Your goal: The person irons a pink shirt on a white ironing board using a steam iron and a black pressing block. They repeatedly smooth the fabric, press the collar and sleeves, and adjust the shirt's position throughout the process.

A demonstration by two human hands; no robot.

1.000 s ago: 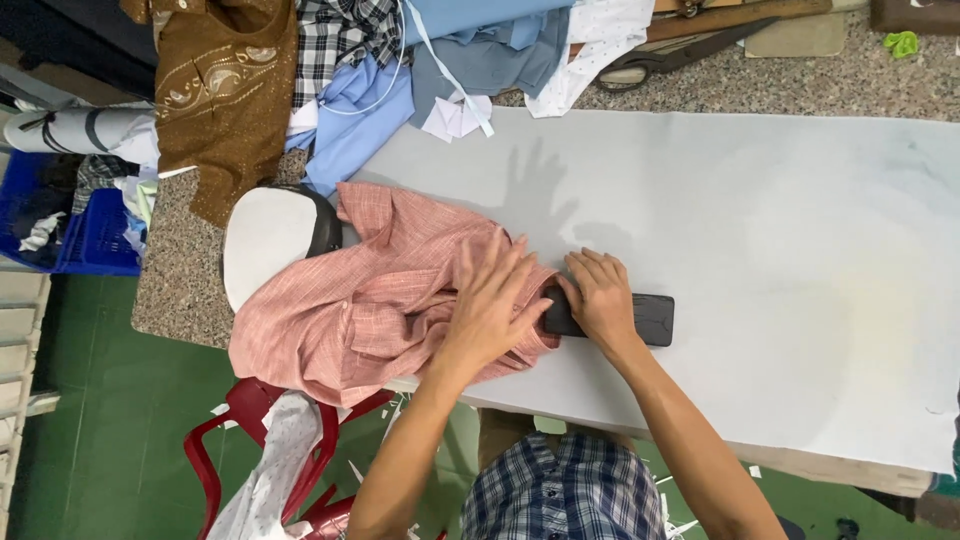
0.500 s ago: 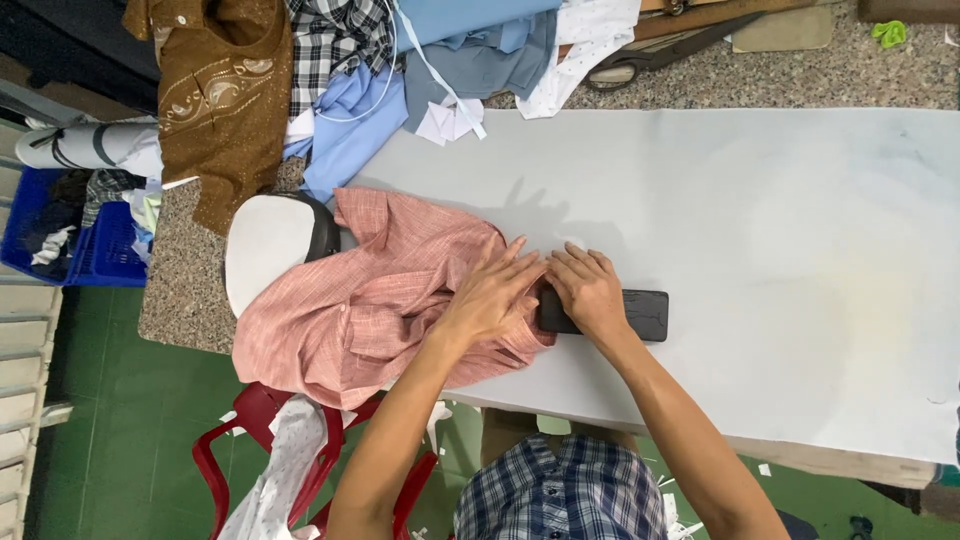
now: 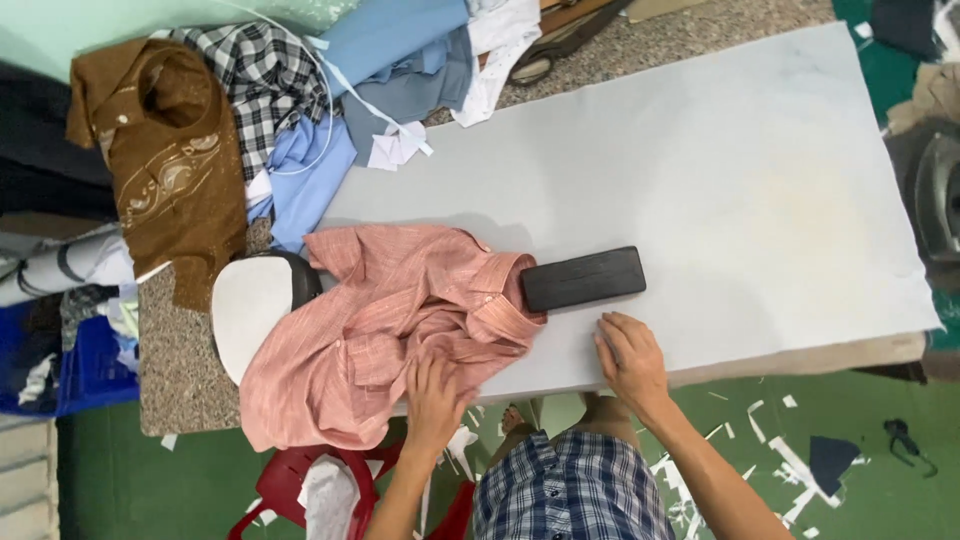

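Crumpled pink striped shirt [image 3: 385, 325] on the grey pad [image 3: 700, 190], collar end against a black block [image 3: 583, 279]; shirt's lower hem hangs over the near edge, partly hidden. Left hand [image 3: 433, 398] flat on shirt, fingers spread. Right hand [image 3: 630, 360] open on the pad, apart from shirt

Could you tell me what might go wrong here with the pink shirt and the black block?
The crumpled pink checked shirt hangs partly over the near edge of the grey padded board, held only by the left hand; it might slide off. The black rectangular block rests on its collar unheld, since the right hand lies on the board, so tugging could shift it.
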